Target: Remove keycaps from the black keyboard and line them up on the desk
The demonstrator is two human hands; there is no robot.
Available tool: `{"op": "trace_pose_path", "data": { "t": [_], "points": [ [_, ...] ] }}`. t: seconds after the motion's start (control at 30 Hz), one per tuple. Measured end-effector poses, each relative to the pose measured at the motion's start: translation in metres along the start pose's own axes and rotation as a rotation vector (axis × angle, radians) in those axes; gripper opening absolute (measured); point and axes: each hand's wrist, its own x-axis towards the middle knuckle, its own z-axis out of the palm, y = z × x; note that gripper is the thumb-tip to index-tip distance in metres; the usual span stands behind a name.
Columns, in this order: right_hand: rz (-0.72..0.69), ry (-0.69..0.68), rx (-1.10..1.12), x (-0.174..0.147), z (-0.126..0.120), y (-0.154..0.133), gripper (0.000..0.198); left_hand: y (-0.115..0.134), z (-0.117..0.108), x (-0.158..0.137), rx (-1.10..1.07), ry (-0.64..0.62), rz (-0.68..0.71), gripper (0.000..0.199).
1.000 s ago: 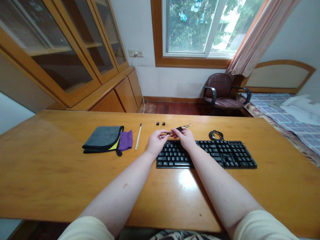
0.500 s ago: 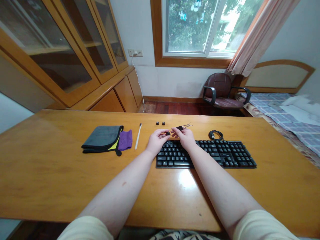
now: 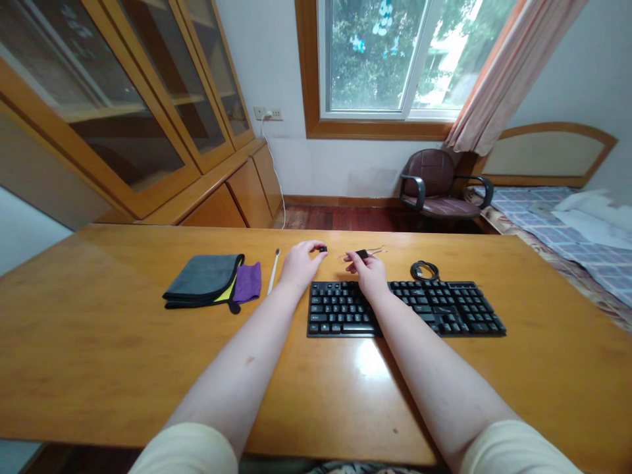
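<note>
My left hand [image 3: 300,262] reaches past the keyboard's upper left corner, thumb and forefinger pinched at a small black keycap [image 3: 323,249]. The fingers cover the tabletop around it, so I cannot tell how many keycaps are there. In my right hand [image 3: 369,266] is a wire keycap puller [image 3: 362,254] with a black handle, its thin wires sticking out on both sides. That hand hovers over the back edge of the black keyboard [image 3: 345,327], and my forearm crosses in front of some of the keys.
Left of the hands lie a white toothbrush [image 3: 272,276], a purple cloth [image 3: 247,282] and a folded grey cloth [image 3: 205,280]. A coiled black cable [image 3: 424,270] sits behind the keyboard. The wooden table [image 3: 123,368] ends just beyond the hands.
My left hand has moved left and away from the puller, to where two keycaps lay on the table. My right hand still holds the puller and has shifted slightly right.
</note>
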Motion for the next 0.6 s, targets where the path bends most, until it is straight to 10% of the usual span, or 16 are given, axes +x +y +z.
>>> {"op": "trace_pose_path", "data": {
  "t": [0.23,0.6],
  "points": [
    [0.005,0.018,-0.059,-0.003,-0.002,-0.010,0.038,-0.019,0.033,0.054,0.323,-0.097,0.061,0.015],
    [0.008,0.019,-0.050,-0.003,-0.001,-0.007,0.039,-0.040,0.059,0.052,0.375,-0.179,0.127,0.017]
  ]
}}
